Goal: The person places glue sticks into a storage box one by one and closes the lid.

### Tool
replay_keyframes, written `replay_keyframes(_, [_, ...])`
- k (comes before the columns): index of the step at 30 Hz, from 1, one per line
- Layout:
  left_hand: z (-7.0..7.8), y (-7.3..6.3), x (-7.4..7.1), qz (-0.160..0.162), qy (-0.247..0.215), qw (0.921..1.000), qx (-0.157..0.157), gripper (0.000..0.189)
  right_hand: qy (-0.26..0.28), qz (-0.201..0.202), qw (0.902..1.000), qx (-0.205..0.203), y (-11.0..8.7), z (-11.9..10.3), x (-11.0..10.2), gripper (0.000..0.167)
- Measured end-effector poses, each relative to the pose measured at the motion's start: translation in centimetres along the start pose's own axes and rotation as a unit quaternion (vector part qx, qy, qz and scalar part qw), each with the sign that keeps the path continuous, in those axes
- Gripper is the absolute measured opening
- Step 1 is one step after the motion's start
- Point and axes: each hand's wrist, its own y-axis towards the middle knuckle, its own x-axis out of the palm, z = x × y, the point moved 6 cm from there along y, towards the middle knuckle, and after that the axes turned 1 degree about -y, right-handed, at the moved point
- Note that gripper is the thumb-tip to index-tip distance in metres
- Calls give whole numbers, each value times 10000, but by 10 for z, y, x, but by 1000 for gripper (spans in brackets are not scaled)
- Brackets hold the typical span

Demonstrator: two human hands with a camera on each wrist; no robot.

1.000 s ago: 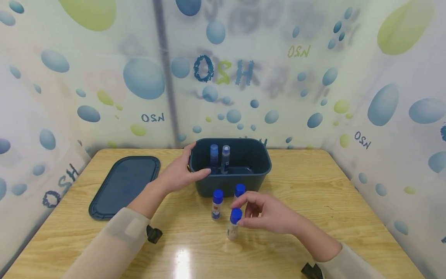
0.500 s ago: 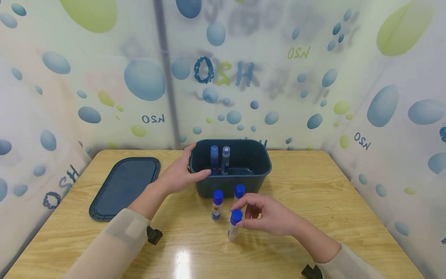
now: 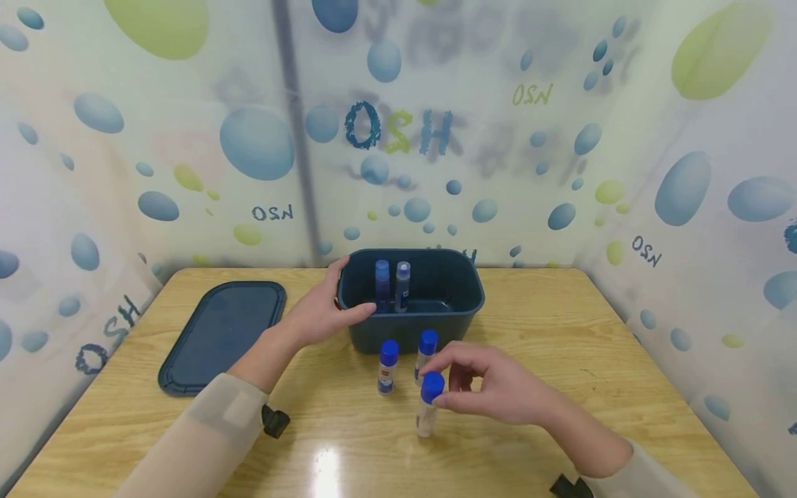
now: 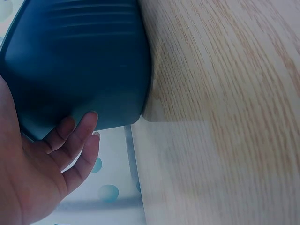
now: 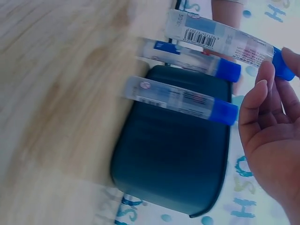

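My left hand [image 3: 324, 308] holds the left end of a dark blue plastic bin [image 3: 429, 332]. Its thumb lies at the front rim, and its fingers are on the outer side wall, as the left wrist view shows. With thumb and forefinger, my right hand [image 3: 498, 384] pinches the blue cap of an upright glue stick [image 3: 426, 418] in front of the bin. Whether its base touches the table I cannot tell. A second glue stick [image 3: 387, 377] and a third glue stick [image 5: 180, 101] stand between it and the bin. Inside the bin, two more glue sticks [image 3: 402, 287] stand upright at the left.
A dark blue lid [image 3: 224, 339] lies flat on the wooden table [image 3: 535, 311], left of the bin. Behind the table hangs a white curtain [image 3: 498, 159] with blue and green spots, and it continues along both sides.
Over the last half second my right hand has shifted slightly right and toward me with the pinched glue stick. My left hand and the bin look unmoved.
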Motion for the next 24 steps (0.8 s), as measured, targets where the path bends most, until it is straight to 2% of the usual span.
replay_keyframes(11, [2, -2, -1, 59, -1, 10000, 23, 121, -211, 511, 9969, -554, -10, -30, -25, 40])
replay_keyframes(18, [2, -2, -1, 51, 38, 10000, 25, 121, -464, 915, 9886, -1105, -11, -48, -44, 45])
replay_keyframes(24, [2, -2, -1, 51, 54, 10000, 21, 121, -449, 1250, 9851, -1096, -9, -56, -60, 48])
